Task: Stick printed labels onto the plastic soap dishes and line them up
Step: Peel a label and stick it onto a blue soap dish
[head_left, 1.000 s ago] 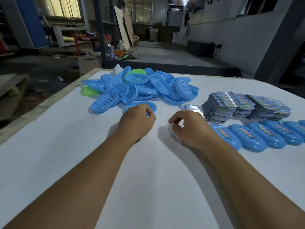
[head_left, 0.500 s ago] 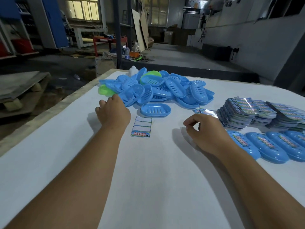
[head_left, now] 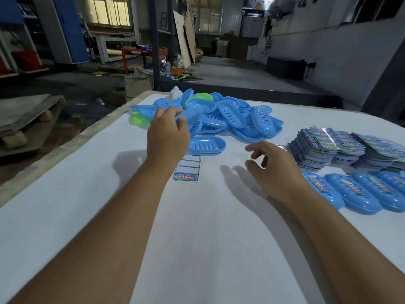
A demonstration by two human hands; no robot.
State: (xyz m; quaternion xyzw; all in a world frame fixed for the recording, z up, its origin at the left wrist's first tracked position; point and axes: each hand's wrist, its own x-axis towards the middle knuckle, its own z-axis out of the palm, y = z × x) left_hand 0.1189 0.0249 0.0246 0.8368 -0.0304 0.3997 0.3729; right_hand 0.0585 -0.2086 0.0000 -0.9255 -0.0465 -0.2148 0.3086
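Observation:
A heap of blue soap dishes (head_left: 236,115) with a couple of green ones (head_left: 138,121) lies at the far side of the white table (head_left: 87,194). My left hand (head_left: 168,132) grips a blue dish (head_left: 190,116) at the heap's near left edge. One blue dish (head_left: 207,145) lies apart, just in front of the heap. A label sheet (head_left: 187,168) lies flat below it. My right hand (head_left: 271,163) hovers over the table with fingers loosely spread, holding nothing. Stacks of printed labels (head_left: 324,148) stand to the right. Labelled dishes (head_left: 359,191) form a row at right.
A white bottle (head_left: 176,93) stands behind the heap. The table's left edge (head_left: 65,148) drops to a workshop floor with a wooden pallet (head_left: 24,119). A metal post (head_left: 155,40) rises beyond the far edge.
My left hand moved from the table's left part up into the heap and took hold of a blue dish. My right hand lifted and its fingers opened.

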